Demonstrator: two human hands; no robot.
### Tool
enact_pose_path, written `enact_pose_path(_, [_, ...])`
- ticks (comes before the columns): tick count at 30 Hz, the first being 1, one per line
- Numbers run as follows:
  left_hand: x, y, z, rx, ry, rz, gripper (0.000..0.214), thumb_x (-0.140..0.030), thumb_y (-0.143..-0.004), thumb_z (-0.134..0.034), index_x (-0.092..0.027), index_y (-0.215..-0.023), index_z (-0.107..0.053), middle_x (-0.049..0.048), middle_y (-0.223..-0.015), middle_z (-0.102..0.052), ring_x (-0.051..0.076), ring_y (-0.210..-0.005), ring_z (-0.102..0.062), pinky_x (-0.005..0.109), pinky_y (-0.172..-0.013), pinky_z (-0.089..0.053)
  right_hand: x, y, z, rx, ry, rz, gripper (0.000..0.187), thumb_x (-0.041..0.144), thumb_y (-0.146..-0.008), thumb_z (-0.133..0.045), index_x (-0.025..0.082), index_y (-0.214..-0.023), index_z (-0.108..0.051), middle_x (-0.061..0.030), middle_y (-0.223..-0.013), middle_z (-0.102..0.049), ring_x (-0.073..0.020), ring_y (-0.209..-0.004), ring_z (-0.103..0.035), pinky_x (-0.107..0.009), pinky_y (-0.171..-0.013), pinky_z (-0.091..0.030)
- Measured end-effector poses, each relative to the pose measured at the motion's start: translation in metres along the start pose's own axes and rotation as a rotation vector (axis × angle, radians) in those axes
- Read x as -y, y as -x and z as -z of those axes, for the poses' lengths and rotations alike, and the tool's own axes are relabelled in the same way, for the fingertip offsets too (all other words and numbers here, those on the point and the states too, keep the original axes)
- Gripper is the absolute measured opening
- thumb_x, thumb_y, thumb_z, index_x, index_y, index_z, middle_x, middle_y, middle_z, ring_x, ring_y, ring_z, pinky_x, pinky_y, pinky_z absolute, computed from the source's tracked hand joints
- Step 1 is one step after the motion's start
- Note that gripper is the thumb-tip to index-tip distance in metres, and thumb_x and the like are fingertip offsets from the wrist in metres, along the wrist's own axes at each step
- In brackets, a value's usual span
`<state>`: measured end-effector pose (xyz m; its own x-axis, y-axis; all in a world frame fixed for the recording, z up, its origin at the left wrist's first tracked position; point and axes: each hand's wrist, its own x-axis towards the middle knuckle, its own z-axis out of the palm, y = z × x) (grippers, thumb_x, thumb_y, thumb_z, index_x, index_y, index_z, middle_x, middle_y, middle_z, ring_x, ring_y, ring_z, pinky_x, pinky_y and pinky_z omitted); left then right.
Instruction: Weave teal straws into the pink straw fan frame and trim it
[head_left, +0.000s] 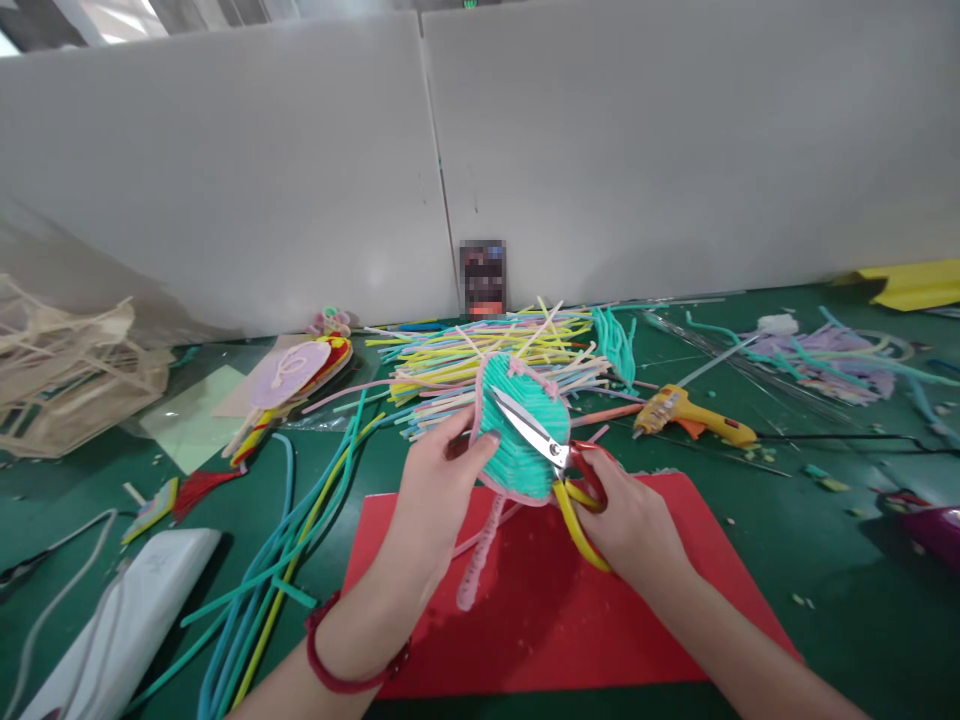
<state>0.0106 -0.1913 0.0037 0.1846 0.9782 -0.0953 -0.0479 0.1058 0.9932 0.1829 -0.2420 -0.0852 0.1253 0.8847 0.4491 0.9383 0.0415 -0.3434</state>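
My left hand (450, 470) grips the left edge of a round fan made of pipe cleaners (517, 460), green with a pink rim and a pink twisted handle (480, 560) hanging below. Pink bows sit on its upper right edge. In my right hand (630, 510) is a pair of scissors (574, 520) with red and yellow handles, my fingers through the loops. The scissors' blades lie across the front of the fan, pointing up and left, and look close together. Beneath both hands lies a red mat (585, 630).
Bundled pipe cleaners (480, 365) lie behind the fan. To the right is a yellow glue gun (697, 415) with its cord. Loose green and blue strands (285, 560), a white power strip (135, 610) and a purple round fan (292, 372) are left. A grey partition (637, 150) stands behind.
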Motion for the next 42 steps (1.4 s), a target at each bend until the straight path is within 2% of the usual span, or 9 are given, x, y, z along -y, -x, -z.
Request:
enact_pose_path(8, [-0.0015,-0.0005,-0.0006,-0.01,-0.174,-0.054,0.035,-0.02,-0.075,-0.056,-0.019,-0.108,-0.066,0.003,-0.112,-0.066,0.024,-0.106,-0.057,0.034,-0.093,-0.043,-0.0051,-0.0005,0.0019,0.044,-0.028,-0.001,0.021,0.031,-0.074,-0.05,0.021,-0.089,-0.061,-0.0039,-0.069,-0.068,-0.0195,-0.056,-0.063,-0.023,-0.043,-0.035])
enact_pose_path(15, [-0.0038,-0.0012,-0.0018,-0.013,-0.246,-0.061,0.033,-0.018,-0.074,-0.054,-0.02,-0.104,-0.067,0.0021,-0.106,-0.068,0.022,-0.095,-0.061,0.031,-0.083,-0.047,-0.0078,0.0002,0.0004,0.062,-0.016,-0.013,0.024,0.031,-0.073,-0.051,0.022,-0.092,-0.062,-0.0045,-0.07,-0.069,-0.0202,-0.056,-0.063,-0.024,-0.043,-0.034])
enact_pose_path(20, [-0.0061,-0.0005,-0.0005,0.018,-0.212,-0.05,0.035,-0.018,-0.074,-0.054,-0.019,-0.107,-0.065,0.0033,-0.108,-0.067,0.022,-0.097,-0.061,0.03,-0.081,-0.048,-0.0052,-0.0008,0.003,0.093,-0.034,-0.017,0.022,0.033,-0.074,-0.052,0.022,-0.09,-0.062,-0.0042,-0.073,-0.07,-0.0203,-0.058,-0.064,-0.024,-0.044,-0.034])
enact_pose_path(26, [-0.0064,0.0004,-0.002,-0.049,-0.202,-0.063,0.038,-0.015,-0.07,-0.055,-0.019,-0.107,-0.062,0.0053,-0.117,-0.062,0.024,-0.106,-0.058,0.032,-0.083,-0.049,-0.0052,0.0001,0.0022,0.081,-0.027,-0.009,0.021,0.033,-0.075,-0.051,0.022,-0.089,-0.061,-0.0048,-0.074,-0.068,-0.0192,-0.057,-0.063,-0.023,-0.043,-0.033])
enact_pose_path(32, [-0.0087,0.0023,-0.0018,-0.021,-0.18,-0.064,0.034,-0.015,-0.07,-0.055,-0.019,-0.103,-0.062,0.0051,-0.115,-0.063,0.022,-0.096,-0.062,0.033,-0.082,-0.049,-0.0049,-0.0006,0.0042,0.1,-0.063,-0.012,0.019,0.028,-0.074,-0.05,0.023,-0.088,-0.061,-0.0029,-0.074,-0.068,-0.0188,-0.057,-0.063,-0.023,-0.042,-0.033])
enact_pose_path(38, [-0.0087,0.0038,-0.0017,-0.033,-0.136,-0.061,0.037,-0.016,-0.071,-0.055,-0.019,-0.107,-0.062,0.0053,-0.114,-0.064,0.022,-0.091,-0.063,0.034,-0.081,-0.05,-0.0033,-0.0017,0.0053,0.114,-0.069,-0.025,0.02,0.029,-0.074,-0.052,0.023,-0.091,-0.06,-0.0026,-0.076,-0.069,-0.0199,-0.058,-0.064,-0.023,-0.042,-0.034])
enact_pose_path(42, [-0.0085,0.0032,-0.0013,-0.03,-0.107,-0.045,0.04,-0.018,-0.07,-0.057,-0.019,-0.11,-0.062,0.0053,-0.116,-0.063,0.023,-0.096,-0.062,0.035,-0.083,-0.05,-0.0029,-0.0018,0.0054,0.137,-0.054,-0.023,0.022,0.031,-0.074,-0.051,0.023,-0.092,-0.06,-0.0029,-0.073,-0.069,-0.0202,-0.057,-0.064,-0.023,-0.042,-0.034])
